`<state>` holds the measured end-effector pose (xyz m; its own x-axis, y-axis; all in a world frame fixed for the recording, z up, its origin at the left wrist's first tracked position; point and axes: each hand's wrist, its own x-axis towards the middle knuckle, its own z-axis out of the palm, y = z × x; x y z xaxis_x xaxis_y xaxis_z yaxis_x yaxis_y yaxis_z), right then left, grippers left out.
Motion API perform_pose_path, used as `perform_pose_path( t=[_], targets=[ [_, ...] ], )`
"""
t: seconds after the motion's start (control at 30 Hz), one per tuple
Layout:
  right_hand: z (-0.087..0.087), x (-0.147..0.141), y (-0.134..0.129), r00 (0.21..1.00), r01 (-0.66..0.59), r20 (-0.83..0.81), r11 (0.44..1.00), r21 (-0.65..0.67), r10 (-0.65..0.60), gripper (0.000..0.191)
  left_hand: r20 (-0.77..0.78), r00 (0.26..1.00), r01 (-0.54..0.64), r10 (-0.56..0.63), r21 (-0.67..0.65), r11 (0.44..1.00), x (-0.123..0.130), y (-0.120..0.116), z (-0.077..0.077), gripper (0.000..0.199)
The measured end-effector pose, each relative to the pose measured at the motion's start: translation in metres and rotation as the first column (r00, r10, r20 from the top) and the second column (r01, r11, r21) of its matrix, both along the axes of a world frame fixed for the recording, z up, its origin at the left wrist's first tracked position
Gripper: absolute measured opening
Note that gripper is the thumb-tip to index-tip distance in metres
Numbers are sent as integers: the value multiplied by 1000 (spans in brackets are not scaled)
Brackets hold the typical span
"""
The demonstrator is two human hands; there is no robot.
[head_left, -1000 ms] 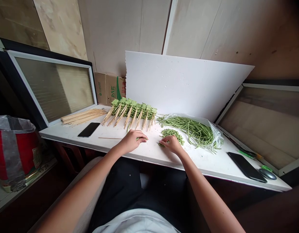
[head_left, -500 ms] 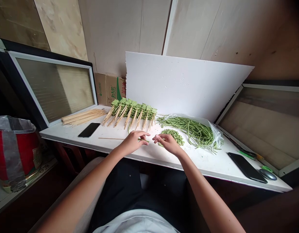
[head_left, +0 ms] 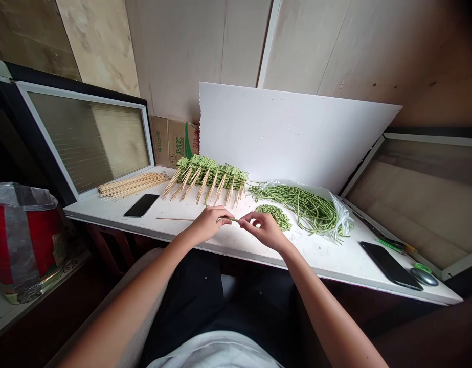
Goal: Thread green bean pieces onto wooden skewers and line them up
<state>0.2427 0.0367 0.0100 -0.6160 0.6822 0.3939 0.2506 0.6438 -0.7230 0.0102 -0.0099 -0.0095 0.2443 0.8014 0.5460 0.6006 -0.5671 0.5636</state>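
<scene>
A thin green long bean [head_left: 232, 219] stretches between my two hands above the front of the table. My left hand [head_left: 208, 223] is closed on the bean, and my right hand [head_left: 263, 228] pinches its right end between thumb and fingers. One bamboo skewer [head_left: 174, 219] lies flat, its right end hidden by my left hand. Just behind my right hand is a pile of short cut bean pieces [head_left: 274, 215]. Farther back sit rows of skewered bean pieces [head_left: 212, 173], their bare sticks pointing toward me.
Loose bamboo skewers [head_left: 133, 185] and a black phone [head_left: 141, 205] lie at left. Long beans [head_left: 305, 202] spill from a clear bag at right. Another phone [head_left: 389, 265] and a mouse [head_left: 423, 276] rest near the right edge. A white board [head_left: 293, 135] stands behind.
My right hand has moved in to the left and now grips the bean's end. The fingers of my left hand have closed further around the bean.
</scene>
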Motion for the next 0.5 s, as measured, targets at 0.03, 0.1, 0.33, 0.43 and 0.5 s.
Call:
perform_pose_path(
  t=[0.03,0.1,0.33,0.43,0.5],
  targets=[
    [2,1,0,1000,0,1,1000,4,0,36,-4,1000,2,-2,6,1000,-1,0,0,16],
    [7,4,-2,1000,-3,13,1000,7,3,33,-25,1000,-4,5,31,1000,-1,0,1,16],
    [14,4,-11,998,-50,48,999,6,50,29,-139,986,-64,90,181,981,4,2,-4,14],
    [11,2,-14,999,-17,37,999,43,15,30,-155,985,-50,82,200,979,7,2,-4,16],
    [10,2,-14,999,5,41,998,57,-7,28,-167,983,-45,80,202,978,9,0,-4,17]
  ],
)
